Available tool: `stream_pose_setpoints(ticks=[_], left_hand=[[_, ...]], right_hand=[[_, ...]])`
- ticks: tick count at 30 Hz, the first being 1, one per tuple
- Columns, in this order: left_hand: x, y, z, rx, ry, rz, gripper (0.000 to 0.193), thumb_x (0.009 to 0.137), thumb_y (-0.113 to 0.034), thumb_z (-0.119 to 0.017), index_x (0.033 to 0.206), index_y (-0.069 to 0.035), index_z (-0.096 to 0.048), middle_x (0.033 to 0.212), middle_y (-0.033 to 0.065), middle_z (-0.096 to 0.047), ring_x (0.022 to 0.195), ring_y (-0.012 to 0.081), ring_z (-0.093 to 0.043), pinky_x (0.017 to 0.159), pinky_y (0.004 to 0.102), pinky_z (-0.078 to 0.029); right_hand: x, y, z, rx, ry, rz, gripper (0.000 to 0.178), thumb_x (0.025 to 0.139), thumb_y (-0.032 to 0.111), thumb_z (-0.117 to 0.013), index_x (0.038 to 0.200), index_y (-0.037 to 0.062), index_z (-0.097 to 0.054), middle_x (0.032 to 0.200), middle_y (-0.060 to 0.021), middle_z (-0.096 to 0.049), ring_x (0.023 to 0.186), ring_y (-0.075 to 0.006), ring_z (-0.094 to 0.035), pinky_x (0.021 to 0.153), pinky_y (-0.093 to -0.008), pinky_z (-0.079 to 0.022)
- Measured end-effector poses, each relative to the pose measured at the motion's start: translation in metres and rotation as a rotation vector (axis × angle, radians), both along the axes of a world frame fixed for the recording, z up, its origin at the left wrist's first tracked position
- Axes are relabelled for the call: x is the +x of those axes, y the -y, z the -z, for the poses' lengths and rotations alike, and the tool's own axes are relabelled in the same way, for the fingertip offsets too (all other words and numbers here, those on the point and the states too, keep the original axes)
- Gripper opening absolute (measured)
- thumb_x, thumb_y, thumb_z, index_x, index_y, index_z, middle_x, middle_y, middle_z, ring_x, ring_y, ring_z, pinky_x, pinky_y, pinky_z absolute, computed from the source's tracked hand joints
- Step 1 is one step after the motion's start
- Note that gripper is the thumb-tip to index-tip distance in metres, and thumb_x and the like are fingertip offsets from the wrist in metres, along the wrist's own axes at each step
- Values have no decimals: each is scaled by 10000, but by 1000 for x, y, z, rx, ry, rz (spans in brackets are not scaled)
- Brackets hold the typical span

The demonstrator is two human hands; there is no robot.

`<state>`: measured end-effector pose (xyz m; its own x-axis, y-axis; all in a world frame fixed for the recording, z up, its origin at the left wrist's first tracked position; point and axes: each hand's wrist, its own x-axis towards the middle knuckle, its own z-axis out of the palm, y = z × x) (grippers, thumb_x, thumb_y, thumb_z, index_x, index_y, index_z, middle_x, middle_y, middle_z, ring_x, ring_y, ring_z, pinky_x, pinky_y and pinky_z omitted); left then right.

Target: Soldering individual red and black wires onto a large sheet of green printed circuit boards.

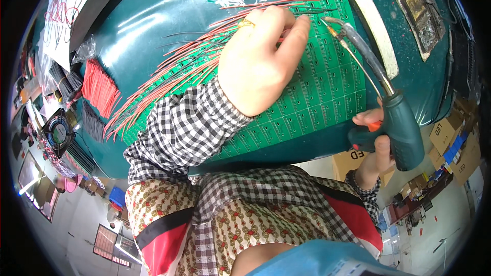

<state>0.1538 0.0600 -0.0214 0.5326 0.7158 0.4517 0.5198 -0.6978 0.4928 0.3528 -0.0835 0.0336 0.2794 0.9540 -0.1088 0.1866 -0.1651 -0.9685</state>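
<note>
The left hand [261,59] lies knuckles-up on a large green panel of small printed circuit boards [317,92], its fingers curled down and pinched together at the panel's far edge, where they press on thin red wire leads [204,56] — whether a single lead is actually gripped between the fingertips cannot be told, since the hand hides them. A gold ring shows on one finger, and a black-and-white checked sleeve covers the forearm. The right hand [376,138] is closed around the dark teal pistol-shaped handle of a soldering gun [401,128], one finger on its orange trigger; the gun's long grey barrel and thin wire feed reach up to a tip just beside the left fingertips. The panel rests on a dark teal bench [153,10], with many red and black leads fanning out from its left side. Further left on the bench lie a bundle of cut red wires [99,89] and bundles of black wires — near them sits a small square black fan [59,133]. A soldering stand with a dirty tray [422,13] sits at the far right.
</note>
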Motion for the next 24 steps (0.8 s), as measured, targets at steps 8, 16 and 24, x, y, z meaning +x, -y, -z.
stream_pose_setpoints(ticks=[8, 16, 24], left_hand=[[2, 0, 1, 1, -4, -1, 320, 631, 55, -667, 943, -9, -637, 812, 76, -543, 697, 211, -549, 597, 294, -465], [1, -1, 1, 11, -5, 8, 318, 629, 56, -664, 939, -9, -634, 811, 79, -541, 706, 216, -554, 603, 297, -468], [2, -2, 3, 33, 7, 11, 327, 622, 60, -662, 940, -6, -633, 805, 79, -542, 701, 217, -554, 600, 297, -467]], right_hand=[[-1, -3, -1, -45, 13, -9, 605, 830, 384, -571, 1048, -172, -473, 780, -183, -596, 692, -245, -613, 759, -352, -489], [-3, -5, 1, -41, 13, -9, 576, 820, 380, -579, 1012, -157, -497, 761, -177, -593, 686, -239, -607, 751, -350, -485], [1, 2, 5, -69, -16, -14, 641, 833, 384, -577, 1085, -189, -443, 842, -194, -575, 711, -250, -600, 663, -355, -540]])
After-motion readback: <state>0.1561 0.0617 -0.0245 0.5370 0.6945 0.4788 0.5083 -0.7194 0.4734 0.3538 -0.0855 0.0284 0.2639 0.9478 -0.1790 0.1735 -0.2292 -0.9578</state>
